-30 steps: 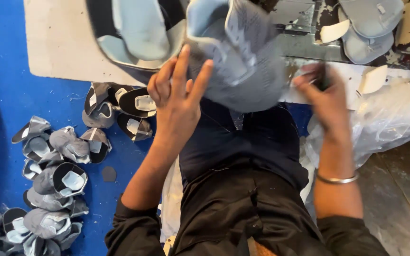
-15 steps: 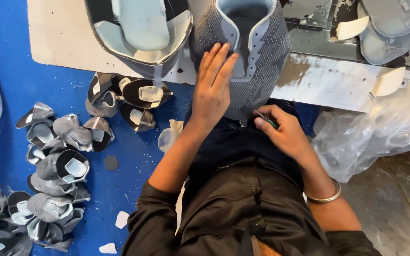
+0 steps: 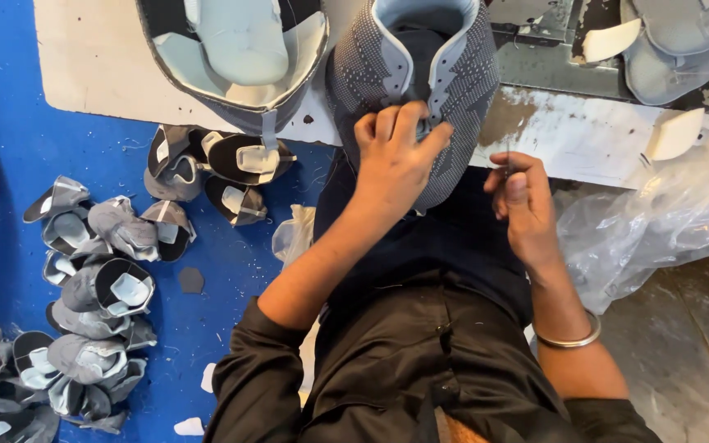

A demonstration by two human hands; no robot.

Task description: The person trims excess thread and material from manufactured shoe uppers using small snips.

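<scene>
now both hands work the grey knitted shoe upper (image 3: 445, 82) at top centre of the frame.
since a moment ago the left hand (image 3: 395, 156) has slid down to pinch the upper's front edge, grip closed on it; the right hand (image 3: 523, 201) has lifted right of centre, fingers closed on a thin dark tool (image 3: 508, 160). the upper leans on the white table (image 3: 584, 139); so trimming looks under way.

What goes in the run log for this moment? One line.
left hand: grips grey upper | right hand: pinches thin tool | floor: heap of uppers
</scene>
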